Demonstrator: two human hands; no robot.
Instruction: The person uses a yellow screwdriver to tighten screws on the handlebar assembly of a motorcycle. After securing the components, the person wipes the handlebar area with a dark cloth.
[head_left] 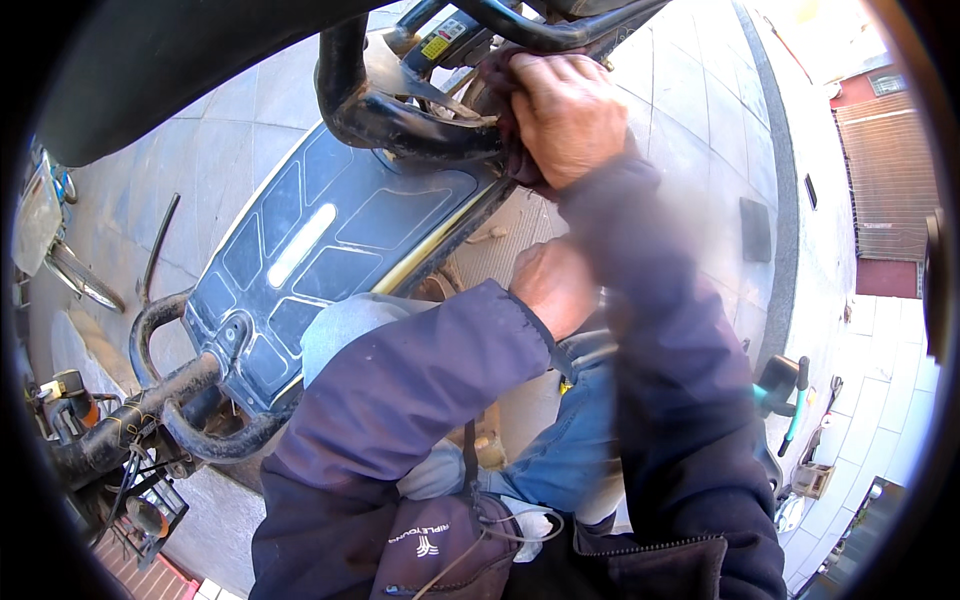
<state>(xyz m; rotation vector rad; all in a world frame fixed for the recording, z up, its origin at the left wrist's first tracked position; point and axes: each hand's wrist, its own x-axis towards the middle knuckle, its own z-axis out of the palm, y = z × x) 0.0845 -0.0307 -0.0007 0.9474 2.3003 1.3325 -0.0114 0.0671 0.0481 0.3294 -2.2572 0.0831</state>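
Observation:
My right hand [565,115] is closed around a dark cloth [520,160] and presses it against the metal frame at the top centre. Beside the cloth, a thick black tube [420,130] bends over the vehicle's blue-grey footboard [375,215], whose edge strip is yellowish. My left hand [555,285] is lower, between my knee and my right forearm. Its fingers are hidden behind its back and the right sleeve. The right forearm is smeared by motion. A sticker with a yellow-green patch [437,46] marks a frame part near the cloth.
A black seat [190,70] overhangs the upper left. Curved black bars [155,335] and a thick tube with wiring flank the footboard's lower left. A bicycle wheel [85,278] shows farther left. At right lies a teal-handled tool [795,410]. A dark bag [425,545] hangs before me.

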